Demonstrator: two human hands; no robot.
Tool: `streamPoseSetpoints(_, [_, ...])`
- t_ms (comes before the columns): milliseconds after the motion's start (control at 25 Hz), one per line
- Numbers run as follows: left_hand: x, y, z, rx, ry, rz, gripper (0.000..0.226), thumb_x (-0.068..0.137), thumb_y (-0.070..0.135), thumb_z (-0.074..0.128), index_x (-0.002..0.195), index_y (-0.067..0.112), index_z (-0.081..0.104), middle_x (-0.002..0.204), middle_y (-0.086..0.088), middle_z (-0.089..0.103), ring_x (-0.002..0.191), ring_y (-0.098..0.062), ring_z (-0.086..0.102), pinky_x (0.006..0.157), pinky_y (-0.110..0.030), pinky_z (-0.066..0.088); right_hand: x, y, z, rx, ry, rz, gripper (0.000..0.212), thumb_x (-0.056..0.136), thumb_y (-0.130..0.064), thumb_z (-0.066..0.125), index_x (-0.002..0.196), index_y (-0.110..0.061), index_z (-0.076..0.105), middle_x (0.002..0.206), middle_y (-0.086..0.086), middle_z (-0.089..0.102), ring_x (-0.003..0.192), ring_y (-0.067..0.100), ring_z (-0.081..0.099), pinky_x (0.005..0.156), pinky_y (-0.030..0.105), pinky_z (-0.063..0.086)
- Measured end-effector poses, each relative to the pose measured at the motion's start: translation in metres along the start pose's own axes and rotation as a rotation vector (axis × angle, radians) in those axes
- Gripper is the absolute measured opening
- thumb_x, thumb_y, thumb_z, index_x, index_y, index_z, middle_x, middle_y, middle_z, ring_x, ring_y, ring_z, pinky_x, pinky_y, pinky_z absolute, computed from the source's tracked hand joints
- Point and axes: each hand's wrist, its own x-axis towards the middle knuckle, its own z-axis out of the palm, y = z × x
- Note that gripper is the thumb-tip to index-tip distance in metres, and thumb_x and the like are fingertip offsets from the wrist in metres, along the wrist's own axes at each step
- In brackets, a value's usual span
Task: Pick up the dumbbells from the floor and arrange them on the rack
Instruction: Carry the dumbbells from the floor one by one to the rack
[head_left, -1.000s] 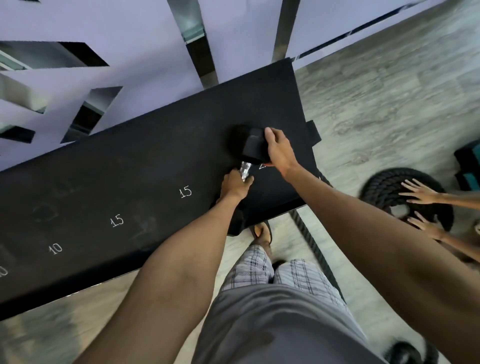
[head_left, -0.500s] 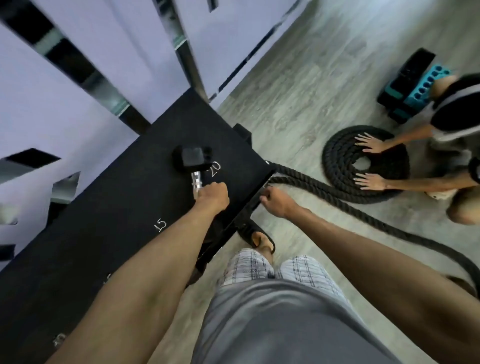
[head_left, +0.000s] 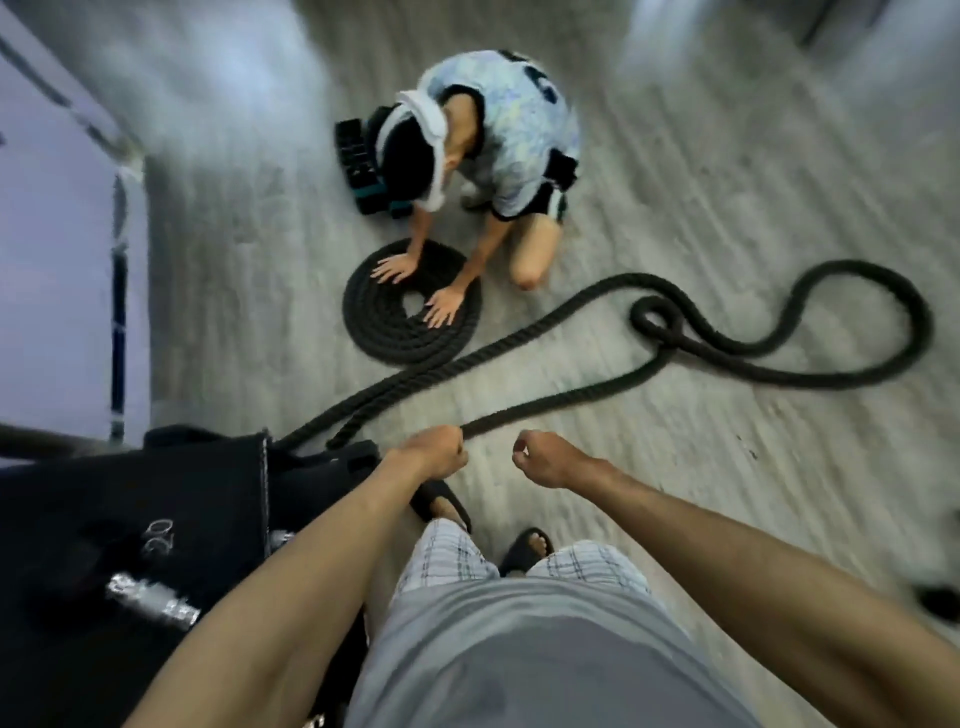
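The black rack (head_left: 93, 499) fills the lower left, with a white "20" painted on it. A dumbbell lies on the rack beside that mark; its chrome handle (head_left: 150, 600) shows and its dark heads blur into the rack. My left hand (head_left: 434, 454) hovers past the rack's end in a fist and holds nothing. My right hand (head_left: 540, 460) hangs beside it with loosely curled fingers, also holding nothing. Both hands are over the grey floor. The frame is blurred by motion.
A thick black rope (head_left: 727, 358) trails across the floor from the rack's end. A kneeling person (head_left: 498, 156) presses both hands on its coiled part (head_left: 410, 338). A black and teal block (head_left: 363, 171) lies behind them. A dark object (head_left: 940, 603) sits at the right edge.
My left hand has let go of the dumbbell's handle, leaving it on the rack. Both hands have come off the rack, and my view has swung right toward the floor and the kneeling person.
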Motion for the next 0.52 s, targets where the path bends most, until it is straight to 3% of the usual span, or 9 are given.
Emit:
streamPoseSetpoints(200, [0.032, 0.16, 0.011, 0.353, -0.063, 0.305, 0.036, 0.093, 0.034, 0.054, 0.115, 0.006, 0.061, 0.123, -0.019, 0.064, 0.114, -0.034, 0.06, 0.093, -0.039, 0.049, -0.071, 0.123, -0.023, 0.207, 0.184, 0.208, 0.03, 0.097, -0.023, 0.047, 0.116, -0.003, 0.061, 0.121, 0.019, 0.065, 0.113, 0.035, 0.059, 0.09, 0.038, 0.048])
streamPoseSetpoints(520, [0.081, 0.341, 0.052, 0.778, -0.23, 0.587, 0.035, 0.098, 0.033, 0.051, 0.116, 0.006, 0.061, 0.121, -0.019, 0.066, 0.111, -0.033, 0.062, 0.09, -0.038, 0.049, -0.137, 0.25, -0.045, 0.568, 0.385, 0.489, 0.027, 0.096, -0.017, 0.046, 0.111, -0.002, 0.063, 0.116, 0.019, 0.067, 0.108, 0.035, 0.061, 0.086, 0.038, 0.048])
